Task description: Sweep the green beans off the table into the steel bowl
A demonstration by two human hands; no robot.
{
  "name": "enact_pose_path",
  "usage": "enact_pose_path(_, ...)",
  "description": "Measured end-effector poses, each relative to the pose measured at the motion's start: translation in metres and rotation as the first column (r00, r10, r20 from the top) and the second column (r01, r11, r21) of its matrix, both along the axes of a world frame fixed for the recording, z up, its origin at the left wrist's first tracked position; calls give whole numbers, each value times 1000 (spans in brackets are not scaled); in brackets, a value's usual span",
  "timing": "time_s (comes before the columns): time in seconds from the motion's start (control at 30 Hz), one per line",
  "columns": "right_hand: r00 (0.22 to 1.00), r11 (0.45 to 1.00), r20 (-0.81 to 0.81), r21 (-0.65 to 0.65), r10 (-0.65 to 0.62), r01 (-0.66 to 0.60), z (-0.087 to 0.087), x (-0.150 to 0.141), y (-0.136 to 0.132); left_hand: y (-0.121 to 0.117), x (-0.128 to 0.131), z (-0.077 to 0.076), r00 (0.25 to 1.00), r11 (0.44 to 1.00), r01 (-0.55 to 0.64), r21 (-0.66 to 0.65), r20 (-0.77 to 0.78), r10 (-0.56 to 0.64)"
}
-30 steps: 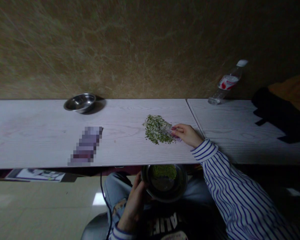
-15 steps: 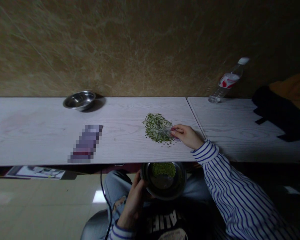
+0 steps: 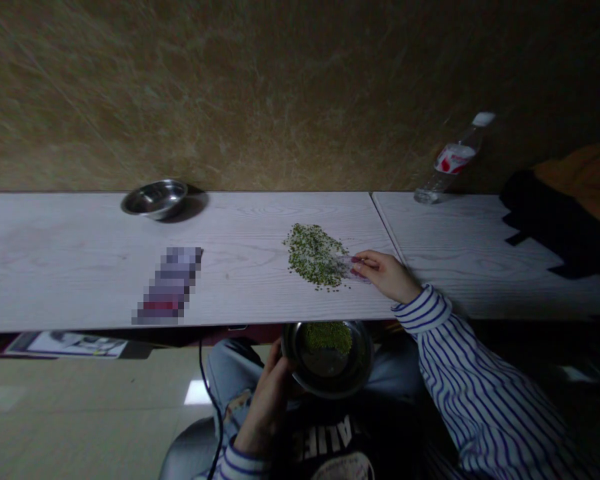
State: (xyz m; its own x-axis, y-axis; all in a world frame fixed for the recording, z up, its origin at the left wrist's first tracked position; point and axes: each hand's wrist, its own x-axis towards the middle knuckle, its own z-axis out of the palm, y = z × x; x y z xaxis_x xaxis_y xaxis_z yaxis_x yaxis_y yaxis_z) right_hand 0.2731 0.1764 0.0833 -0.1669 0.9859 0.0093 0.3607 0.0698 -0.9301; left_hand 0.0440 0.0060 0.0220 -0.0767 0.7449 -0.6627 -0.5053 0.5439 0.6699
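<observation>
Left grip clasps bowl by table edge; right grip, farther in, pinches clear plastic beside beans.

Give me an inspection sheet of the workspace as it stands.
Surface: pale wood-grain table, with a seam crossing it.
Job's things: green grains spread on the table; a metal bowl with more grains inside, below the table's front edge; a thin clear sheet, material unclear.
Clutter: second bowl, bottle, blurred flat item, dark-and-orange cloth.
Grippers: left hand grips the bowl's side; right hand pinches the sheet by the grains.
Cables: one dark cable beside the left knee.
Surroundings: brown wall behind; tiled floor below.
</observation>
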Motion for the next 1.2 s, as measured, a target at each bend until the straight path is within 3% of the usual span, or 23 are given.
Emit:
enact_pose_path(0.2,999,1000,28,-3,22,-22,-2,7,-10,0,2,1,999,1000,-14,24,51,13)
enact_pose_path(0.53,978,978,35,47,-205,203,-4,58,-12,1,2,3,1000,1000,15,8,-2,-15)
enact_pose_path(1.2,995,996,42,1,-91,91,-8,36,-28,2,0,3,999,1000,-13,4,40,13)
